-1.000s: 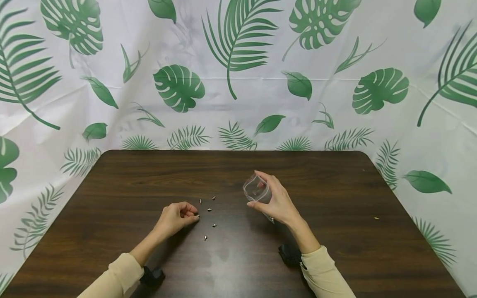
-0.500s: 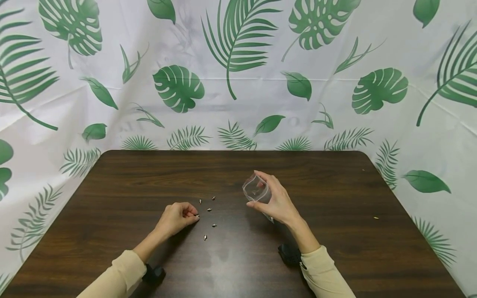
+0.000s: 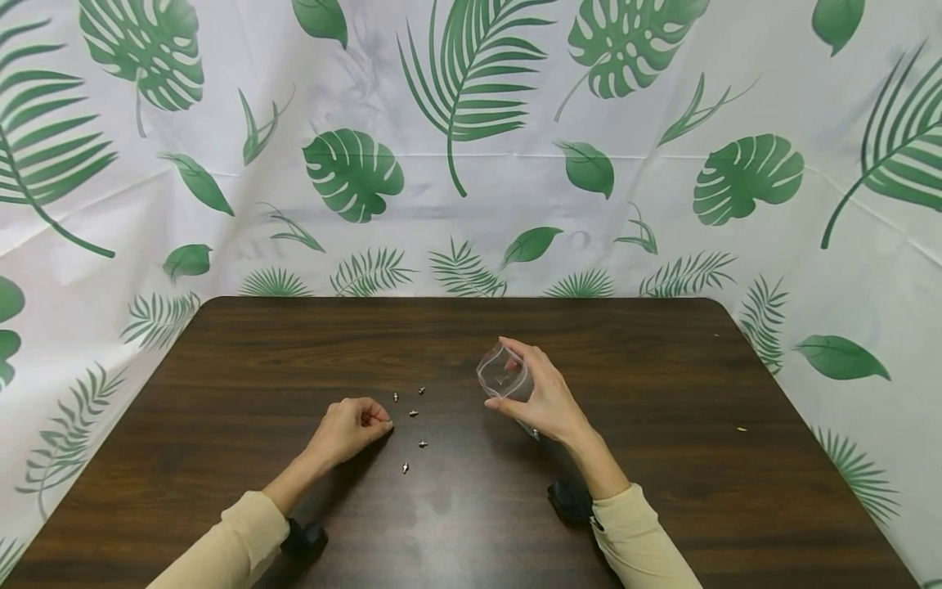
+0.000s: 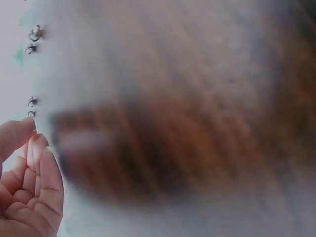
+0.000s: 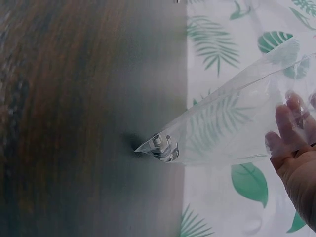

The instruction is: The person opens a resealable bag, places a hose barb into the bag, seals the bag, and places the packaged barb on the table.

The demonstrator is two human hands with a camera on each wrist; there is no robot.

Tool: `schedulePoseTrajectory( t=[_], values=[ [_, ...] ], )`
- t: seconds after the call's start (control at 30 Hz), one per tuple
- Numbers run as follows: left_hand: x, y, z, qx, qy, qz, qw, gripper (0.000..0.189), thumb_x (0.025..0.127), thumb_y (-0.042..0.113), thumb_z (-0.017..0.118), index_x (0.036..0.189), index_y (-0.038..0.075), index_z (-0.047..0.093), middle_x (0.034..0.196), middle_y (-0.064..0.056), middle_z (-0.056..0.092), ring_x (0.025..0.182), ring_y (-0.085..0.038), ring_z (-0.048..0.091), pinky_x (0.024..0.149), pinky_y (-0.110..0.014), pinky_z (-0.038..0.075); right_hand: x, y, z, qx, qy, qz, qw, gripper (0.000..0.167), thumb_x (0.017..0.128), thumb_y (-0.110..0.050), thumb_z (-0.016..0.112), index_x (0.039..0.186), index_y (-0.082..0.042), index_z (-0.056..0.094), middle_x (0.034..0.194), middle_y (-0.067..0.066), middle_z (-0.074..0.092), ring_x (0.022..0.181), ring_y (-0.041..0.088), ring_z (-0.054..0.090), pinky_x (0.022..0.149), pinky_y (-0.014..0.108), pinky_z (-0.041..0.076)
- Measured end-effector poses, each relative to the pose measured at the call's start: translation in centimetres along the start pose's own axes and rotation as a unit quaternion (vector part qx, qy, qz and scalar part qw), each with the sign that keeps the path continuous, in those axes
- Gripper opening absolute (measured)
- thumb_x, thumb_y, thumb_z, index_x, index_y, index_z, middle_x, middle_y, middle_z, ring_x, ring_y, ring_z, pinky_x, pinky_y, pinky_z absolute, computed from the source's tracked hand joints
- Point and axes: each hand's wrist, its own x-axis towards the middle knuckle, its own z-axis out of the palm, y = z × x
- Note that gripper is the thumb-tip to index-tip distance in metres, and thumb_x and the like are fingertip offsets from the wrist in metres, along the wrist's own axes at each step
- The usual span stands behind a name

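My left hand (image 3: 349, 429) is low over the table, with the thumb and fingertips pinched together. The small shiny metal piece between them is mostly hidden now; the left wrist view also shows the fingers (image 4: 42, 163) meeting at the tips. Several like metal pieces (image 3: 414, 413) lie loose just to the right of those fingertips. My right hand (image 3: 548, 401) grips a clear plastic bag (image 3: 503, 372) around its mouth and keeps it spread open. In the right wrist view, the bag (image 5: 222, 123) tapers down to a corner where a few metal pieces (image 5: 164, 147) have gathered.
The dark wood table (image 3: 662, 368) spans the view, with a leaf-print cloth (image 3: 515, 180) hanging behind it. A tiny yellowish scrap (image 3: 742, 429) lies on the right side. Black wrist devices (image 3: 305, 540) sit below both wrists.
The metal piece that showed at my left fingertips is now covered by them. The right hand and the bag have hardly moved.
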Motion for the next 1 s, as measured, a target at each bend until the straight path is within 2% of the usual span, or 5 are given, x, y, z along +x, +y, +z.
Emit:
schedulePoseTrajectory(
  t=[0.2, 0.43, 0.6, 0.7, 1.0],
  values=[
    [0.7, 1.7, -1.2, -0.046, 0.010, 0.016, 0.9988, 0.007, 0.084, 0.013, 0.070, 0.084, 0.006, 0.069, 0.072, -0.001, 0.066, 0.060, -0.007, 0.056, 0.054, -0.022, 0.044, 0.1, 0.1, 0.1, 0.000, -0.005, 0.000, 1.0000, 0.085, 0.067, -0.024, 0.086, 0.139, -0.017, 0.042, 0.105, 0.008, 0.056, 0.096, 0.021, 0.053, 0.078, 0.042, 0.046],
    [2.2, 6.6, -1.9, -0.098, 0.031, 0.077, 0.9917, 0.009, 0.084, 0.015, 0.071, 0.087, 0.007, 0.069, 0.073, -0.001, 0.066, 0.060, -0.008, 0.055, 0.054, -0.021, 0.044, 0.1, 0.0, 0.2, 0.002, -0.006, 0.003, 1.0000, 0.085, 0.067, -0.024, 0.086, 0.139, -0.017, 0.042, 0.104, 0.008, 0.056, 0.096, 0.021, 0.053, 0.078, 0.042, 0.046],
    [2.9, 10.4, -1.1, -0.122, 0.030, 0.128, 0.9838, 0.008, 0.083, 0.015, 0.071, 0.086, 0.008, 0.069, 0.073, -0.002, 0.067, 0.060, -0.007, 0.056, 0.053, -0.020, 0.045, 0.0, -0.1, 0.2, 0.010, -0.001, 0.000, 0.9999, 0.085, 0.066, -0.023, 0.086, 0.139, -0.017, 0.043, 0.105, 0.008, 0.056, 0.095, 0.020, 0.053, 0.078, 0.041, 0.046],
    [3.3, 11.9, -0.4, -0.126, 0.032, 0.156, 0.9792, 0.006, 0.083, 0.013, 0.071, 0.086, 0.008, 0.069, 0.073, -0.002, 0.067, 0.059, -0.006, 0.056, 0.053, -0.020, 0.046, 0.0, -0.1, 0.3, 0.013, -0.002, -0.002, 0.9999, 0.085, 0.066, -0.023, 0.086, 0.139, -0.017, 0.043, 0.106, 0.009, 0.056, 0.096, 0.020, 0.053, 0.078, 0.041, 0.047],
    [4.4, 13.6, 1.4, -0.123, 0.030, 0.199, 0.9718, 0.007, 0.081, 0.008, 0.073, 0.086, 0.005, 0.070, 0.078, -0.006, 0.070, 0.064, -0.009, 0.063, 0.056, -0.018, 0.049, 0.0, -0.2, 0.2, 0.022, -0.010, 0.006, 0.9997, 0.083, 0.068, -0.023, 0.085, 0.139, -0.017, 0.042, 0.111, 0.009, 0.055, 0.098, 0.022, 0.052, 0.084, 0.044, 0.045]
  ],
)
